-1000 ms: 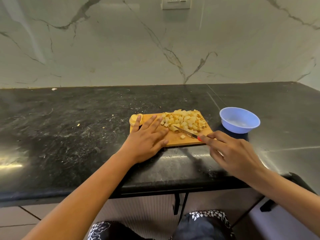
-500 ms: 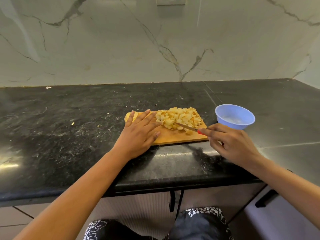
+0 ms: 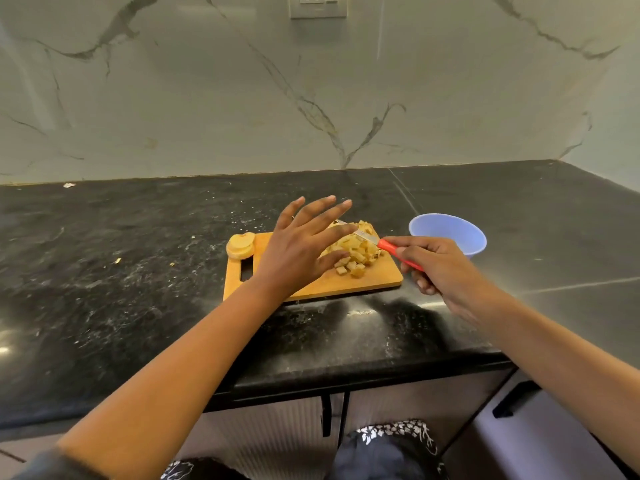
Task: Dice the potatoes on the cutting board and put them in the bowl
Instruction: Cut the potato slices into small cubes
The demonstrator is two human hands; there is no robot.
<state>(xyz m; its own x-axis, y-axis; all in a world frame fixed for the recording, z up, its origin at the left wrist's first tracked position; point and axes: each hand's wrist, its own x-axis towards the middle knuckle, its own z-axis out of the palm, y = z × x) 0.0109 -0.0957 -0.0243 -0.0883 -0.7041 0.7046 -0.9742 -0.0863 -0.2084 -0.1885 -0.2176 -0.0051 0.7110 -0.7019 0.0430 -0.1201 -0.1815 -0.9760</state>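
A wooden cutting board (image 3: 377, 279) lies on the black counter. A pile of diced potato cubes (image 3: 358, 252) sits on its right half. Stacked round potato slices (image 3: 240, 244) rest at the board's far-left corner. My left hand (image 3: 301, 249) hovers over the board with fingers spread, covering the pile's left side. My right hand (image 3: 438, 268) grips the red handle of a small knife (image 3: 388, 244), whose blade lies across the top of the pile. A light blue bowl (image 3: 450, 233) stands just right of the board, behind my right hand; its inside is not visible.
The black stone counter (image 3: 121, 271) carries small potato scraps left of the board. A marble wall with a socket (image 3: 318, 5) rises behind. The counter's front edge runs close below the board, with cabinet fronts underneath.
My left hand lifted off the board's left part and moved right, over the pile, fingers spread. The knife blade swung from the pile's near side onto its top. The potato slices came into view.
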